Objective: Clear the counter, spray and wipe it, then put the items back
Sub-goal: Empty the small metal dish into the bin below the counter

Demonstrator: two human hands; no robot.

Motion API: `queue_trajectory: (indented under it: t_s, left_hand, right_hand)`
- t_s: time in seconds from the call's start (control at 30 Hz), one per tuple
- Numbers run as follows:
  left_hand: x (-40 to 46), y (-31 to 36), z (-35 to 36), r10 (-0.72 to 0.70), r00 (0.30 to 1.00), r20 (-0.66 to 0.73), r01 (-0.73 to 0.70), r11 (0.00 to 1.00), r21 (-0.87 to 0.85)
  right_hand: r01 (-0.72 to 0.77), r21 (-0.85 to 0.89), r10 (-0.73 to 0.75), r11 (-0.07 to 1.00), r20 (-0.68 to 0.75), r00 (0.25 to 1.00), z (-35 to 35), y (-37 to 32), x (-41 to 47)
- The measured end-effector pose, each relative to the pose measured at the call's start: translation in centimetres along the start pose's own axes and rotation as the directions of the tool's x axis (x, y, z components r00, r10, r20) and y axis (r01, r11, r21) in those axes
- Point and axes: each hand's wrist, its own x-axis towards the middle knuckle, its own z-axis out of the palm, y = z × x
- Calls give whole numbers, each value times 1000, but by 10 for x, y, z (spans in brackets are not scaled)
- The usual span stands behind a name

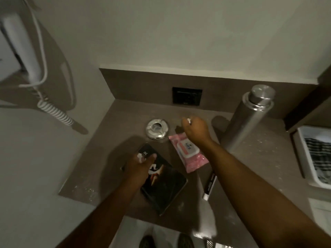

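A black book point(166, 183) with a glossy cover lies at an angle on the brown counter point(125, 122). My left hand point(141, 165) grips its upper left edge, thumb across the cover. Right of the book lies a pink pack of wipes point(189, 154). My right hand point(195, 129) hovers over the far end of the pack, back towards me, with its fingers curled down and out of sight. A round metal ashtray point(157, 128) sits behind the book. A tall steel bottle point(249, 119) stands at the right. A slim black and white tube point(210, 185) lies near the front edge.
A white basket point(302, 154) with a striped cloth stands at the far right. A black socket point(187, 96) is set in the back splash. A wall hair dryer point(23, 51) with a coiled cord point(55, 113) hangs at the left. The counter's front edge runs just below my forearms.
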Motion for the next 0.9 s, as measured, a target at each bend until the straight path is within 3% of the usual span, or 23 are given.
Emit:
queue_trajectory:
  t_s: [0.13, 0.27, 0.4, 0.6, 0.73, 0.9]
  left_hand:
    - [-47, 6, 33, 104, 992, 71, -112, 987, 119]
    - [-102, 0, 58, 261, 932, 252, -309, 936, 172]
    - [-156, -25, 84, 182, 855, 485, -236, 970, 51]
    - [-233, -111, 134, 89, 771, 631, -197, 975, 102]
    - [-263, -173, 158, -76, 733, 676, -161, 946, 281]
    - [-251, -240, 197, -280, 755, 593, -15, 897, 442]
  right_hand:
    - [-61, 390, 136, 919, -169, 976, -35, 22, -83]
    - [-195, 704, 386, 683, -120, 915, -71, 66, -183]
    - [-221, 729, 500, 648, -188, 846, -95, 106, -275]
    - [-307, 740, 610, 598, -173, 773, -101, 166, -401]
    - [-420, 747, 685, 515, -64, 726, -93, 215, -449]
    - [-588, 685, 725, 430, 126, 677, -55, 308, -457]
